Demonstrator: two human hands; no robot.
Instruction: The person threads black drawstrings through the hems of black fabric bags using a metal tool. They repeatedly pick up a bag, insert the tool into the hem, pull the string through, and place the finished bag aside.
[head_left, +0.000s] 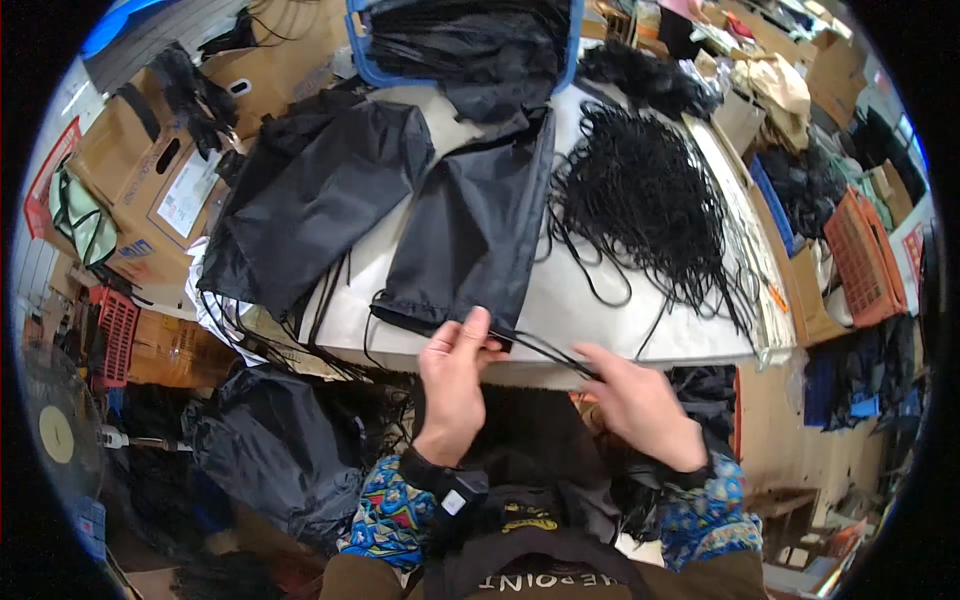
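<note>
A black fabric drawstring bag lies lengthwise on the white table, its hemmed mouth at the near edge. My left hand pinches the right corner of that hem, thumb on top. From this corner a doubled black cord runs to my right hand, slightly blurred, whose fingers are closed on it. The cord looks fairly straight between the hands. At the hem's left corner a small loop of cord hangs over the table edge.
Left of the bag lie more black bags with cords dangling. To the right is a tangled heap of black cords. A blue crate of black fabric stands at the back. Cardboard boxes flank the left; an orange crate is far right.
</note>
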